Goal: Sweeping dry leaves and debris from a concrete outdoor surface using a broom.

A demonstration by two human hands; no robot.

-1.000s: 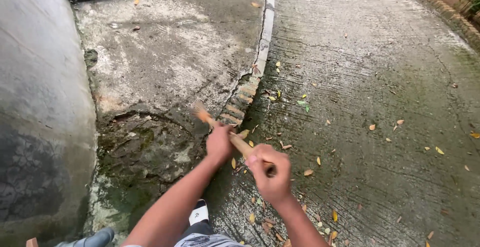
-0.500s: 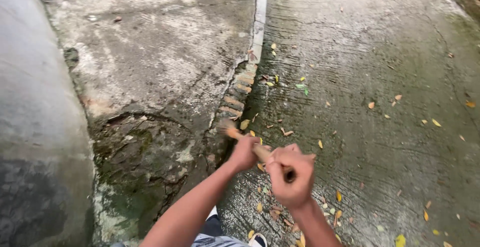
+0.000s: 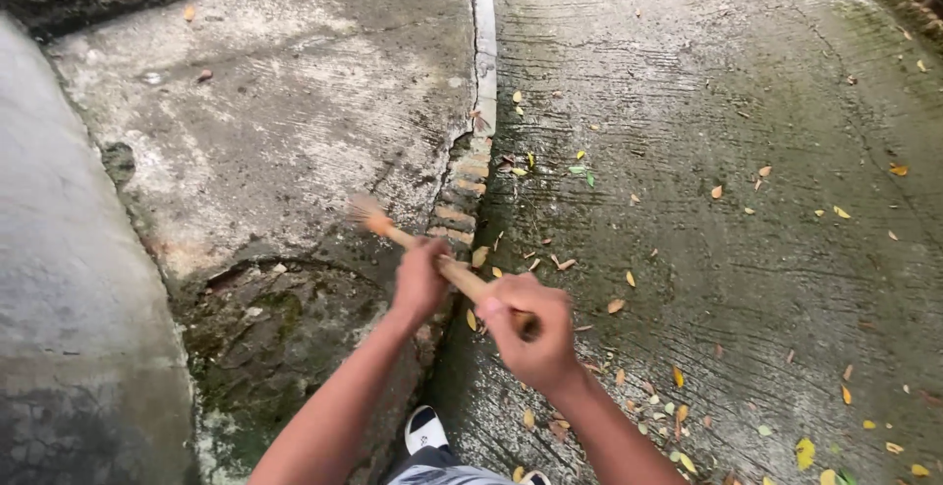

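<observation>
1. Head view, nearest: right hand [image 3: 530, 333] clenched on the upper end of a wooden broom handle [image 3: 462, 277]; left hand [image 3: 420, 279] grasping it just ahead.
2. Since half a second ago the blurred broom tip [image 3: 368, 215] has swung left, from the fallen leaves [image 3: 550, 261] onto the cracked concrete slab [image 3: 295, 121]: a sweeping stroke.
3. Beyond: damp, mossy concrete path [image 3: 707, 131], its leaves scattered.

Bare forearms, white-and-black shoe [image 3: 424, 430]
</observation>
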